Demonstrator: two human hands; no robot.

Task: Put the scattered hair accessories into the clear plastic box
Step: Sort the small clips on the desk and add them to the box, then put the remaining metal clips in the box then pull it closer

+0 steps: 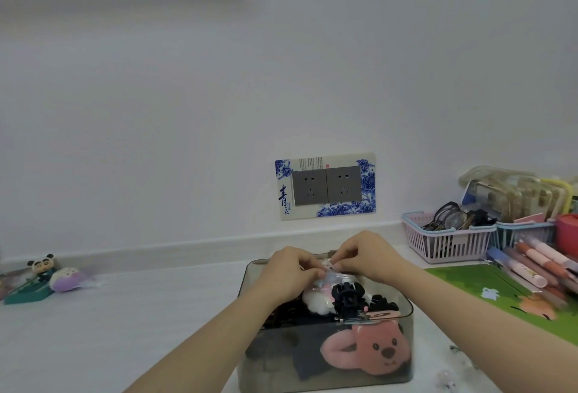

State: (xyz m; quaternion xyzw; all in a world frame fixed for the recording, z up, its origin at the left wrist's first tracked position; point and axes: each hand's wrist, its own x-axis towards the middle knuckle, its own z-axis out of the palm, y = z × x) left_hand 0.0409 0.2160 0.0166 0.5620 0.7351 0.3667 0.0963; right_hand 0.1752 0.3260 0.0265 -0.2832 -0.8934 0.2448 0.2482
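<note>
The clear plastic box (pixel 403 358) stands on the white table in front of me, filled with hair accessories. A black claw clip (pixel 347 297), a white fluffy piece (pixel 316 302) and a pink bear-face accessory (pixel 372 350) lie inside. Above the box's far half, my left hand (pixel 289 270) and my right hand (pixel 367 256) meet, both pinching a small clear-wrapped accessory (pixel 328 272) between the fingertips. The item is mostly hidden by my fingers.
A pink basket (pixel 450 242) with glasses and a blue basket stand at the right wall, pens (pixel 531 264) and a green mat (pixel 506 295) beside them. Small toy figures (pixel 67 278) sit far left. A wall socket (pixel 325 187) is behind. Tiny bits lie at bottom right.
</note>
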